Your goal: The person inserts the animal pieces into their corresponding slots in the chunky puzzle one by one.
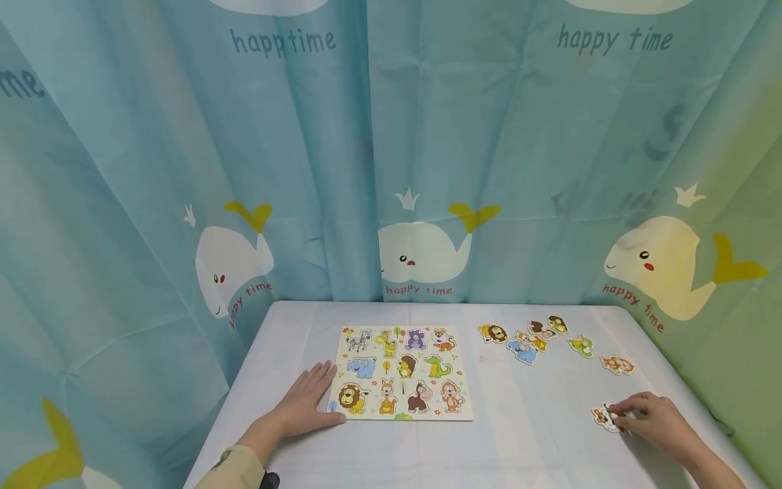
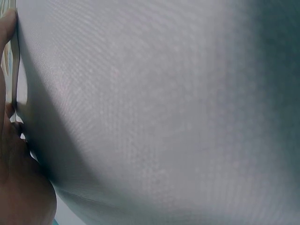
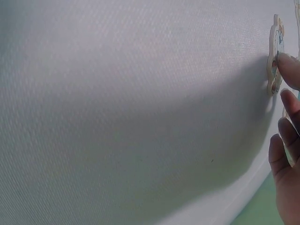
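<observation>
My left hand [image 1: 305,404] lies with straight, spread fingers along the left edge of a wooden animal puzzle board [image 1: 379,348], thumb at its lower left corner. In the left wrist view, the thumb and the board's side edge show at the far left. On the right of the table, my right hand [image 1: 654,420] pinches the right end of a small puzzle piece [image 1: 603,417] with an orange and white animal on it. The thumb rests on the face of this piece [image 3: 275,65] in the right wrist view, its other fingers loosely bent below.
Right of the board lie several loose pieces: a lion [image 1: 493,333], a blue elephant [image 1: 522,352], and a gorilla [image 1: 541,329] overlapping a kangaroo. A hedgehog [image 1: 557,325], a green crocodile [image 1: 582,346] and a monkey [image 1: 617,365] lie farther right. A whale-print curtain [image 1: 513,163] hangs behind the white-covered table.
</observation>
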The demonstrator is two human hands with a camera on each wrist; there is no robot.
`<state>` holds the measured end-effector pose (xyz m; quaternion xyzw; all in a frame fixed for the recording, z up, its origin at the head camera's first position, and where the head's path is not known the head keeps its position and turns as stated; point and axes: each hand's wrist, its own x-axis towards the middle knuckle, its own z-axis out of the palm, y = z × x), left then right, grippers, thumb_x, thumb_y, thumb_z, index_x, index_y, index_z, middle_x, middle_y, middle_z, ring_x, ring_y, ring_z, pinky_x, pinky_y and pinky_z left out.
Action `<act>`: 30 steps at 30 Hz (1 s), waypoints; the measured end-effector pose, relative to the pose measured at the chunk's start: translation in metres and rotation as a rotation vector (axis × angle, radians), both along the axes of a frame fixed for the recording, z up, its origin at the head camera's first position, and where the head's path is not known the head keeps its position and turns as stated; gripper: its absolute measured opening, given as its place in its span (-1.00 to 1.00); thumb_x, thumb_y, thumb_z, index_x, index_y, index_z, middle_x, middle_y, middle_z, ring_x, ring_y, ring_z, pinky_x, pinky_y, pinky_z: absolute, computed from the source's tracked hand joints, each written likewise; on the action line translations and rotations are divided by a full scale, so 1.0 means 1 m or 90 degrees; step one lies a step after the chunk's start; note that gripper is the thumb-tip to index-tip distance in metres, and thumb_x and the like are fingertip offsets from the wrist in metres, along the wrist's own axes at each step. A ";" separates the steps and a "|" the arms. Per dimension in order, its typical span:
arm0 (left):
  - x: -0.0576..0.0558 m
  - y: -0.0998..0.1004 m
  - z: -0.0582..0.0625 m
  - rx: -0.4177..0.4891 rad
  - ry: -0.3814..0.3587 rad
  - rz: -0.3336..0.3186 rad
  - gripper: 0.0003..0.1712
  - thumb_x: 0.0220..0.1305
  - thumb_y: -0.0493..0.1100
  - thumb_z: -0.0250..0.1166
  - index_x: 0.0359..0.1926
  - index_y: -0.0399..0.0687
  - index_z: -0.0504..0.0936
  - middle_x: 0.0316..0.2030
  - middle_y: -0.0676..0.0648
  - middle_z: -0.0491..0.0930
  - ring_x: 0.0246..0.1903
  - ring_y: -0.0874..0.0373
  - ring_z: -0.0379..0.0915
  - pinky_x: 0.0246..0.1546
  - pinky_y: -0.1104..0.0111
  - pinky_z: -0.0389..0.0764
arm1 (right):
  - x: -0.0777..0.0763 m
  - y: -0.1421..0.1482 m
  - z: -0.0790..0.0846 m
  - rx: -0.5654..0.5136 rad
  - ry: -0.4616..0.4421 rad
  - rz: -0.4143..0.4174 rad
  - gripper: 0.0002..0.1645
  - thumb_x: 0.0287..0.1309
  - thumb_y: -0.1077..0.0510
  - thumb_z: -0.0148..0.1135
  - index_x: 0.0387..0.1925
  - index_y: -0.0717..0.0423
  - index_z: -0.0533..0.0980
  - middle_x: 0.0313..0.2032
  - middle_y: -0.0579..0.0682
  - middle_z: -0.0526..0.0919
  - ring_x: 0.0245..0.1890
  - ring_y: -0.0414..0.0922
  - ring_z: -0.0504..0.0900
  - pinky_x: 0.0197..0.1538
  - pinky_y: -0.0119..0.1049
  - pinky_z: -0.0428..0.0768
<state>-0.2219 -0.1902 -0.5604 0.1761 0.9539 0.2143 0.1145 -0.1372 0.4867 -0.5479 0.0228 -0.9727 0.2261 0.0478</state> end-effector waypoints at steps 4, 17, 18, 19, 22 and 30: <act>-0.001 0.000 -0.001 -0.002 0.002 0.000 0.31 0.06 0.54 0.33 0.61 -0.10 0.10 0.60 -0.15 0.01 0.59 -0.12 -0.20 0.57 -0.04 -0.12 | 0.001 0.000 0.000 0.003 0.004 0.006 -0.85 0.01 0.11 0.60 -0.35 -0.02 0.76 -0.27 -0.11 0.65 -0.23 -0.37 0.49 -0.22 -0.30 0.48; -0.001 0.000 -0.001 -0.006 0.006 0.005 0.31 0.05 0.55 0.34 0.61 -0.09 0.13 0.60 -0.13 0.03 0.59 -0.10 -0.19 0.57 -0.03 -0.10 | -0.001 -0.006 -0.004 -0.011 0.030 -0.021 -0.89 0.09 0.06 0.56 -0.35 -0.05 0.76 -0.28 -0.11 0.66 -0.29 -0.41 0.48 -0.28 -0.34 0.46; 0.000 0.001 -0.001 -0.007 0.006 0.005 0.31 0.05 0.55 0.34 0.61 -0.09 0.13 0.60 -0.13 0.03 0.59 -0.10 -0.19 0.57 -0.03 -0.10 | -0.001 -0.007 -0.004 -0.015 0.045 -0.018 -0.89 0.08 0.07 0.57 -0.36 -0.04 0.76 -0.28 -0.10 0.66 -0.29 -0.42 0.48 -0.29 -0.35 0.47; 0.000 0.001 -0.001 -0.006 0.005 0.005 0.31 0.05 0.54 0.34 0.61 -0.10 0.13 0.60 -0.14 0.03 0.59 -0.10 -0.19 0.57 -0.03 -0.10 | -0.002 -0.008 -0.005 -0.019 0.058 -0.015 -0.89 0.07 0.09 0.57 -0.37 -0.03 0.76 -0.29 -0.09 0.67 -0.30 -0.42 0.50 -0.30 -0.35 0.48; 0.000 0.001 -0.001 -0.007 0.004 0.007 0.31 0.04 0.55 0.34 0.61 -0.10 0.13 0.60 -0.13 0.02 0.59 -0.10 -0.20 0.57 -0.03 -0.11 | -0.006 -0.012 -0.006 -0.013 0.074 -0.026 -0.88 0.06 0.07 0.58 -0.39 -0.03 0.75 -0.30 -0.08 0.68 -0.29 -0.30 0.54 -0.30 -0.32 0.48; -0.001 0.001 -0.002 -0.008 0.002 0.009 0.32 0.04 0.56 0.33 0.61 -0.08 0.11 0.60 -0.12 0.01 0.59 -0.09 -0.21 0.57 -0.03 -0.12 | -0.013 -0.022 -0.005 -0.007 0.027 -0.081 -0.71 0.19 -0.09 0.48 -0.41 0.04 0.70 -0.21 0.14 0.68 -0.13 0.24 0.53 -0.17 -0.01 0.41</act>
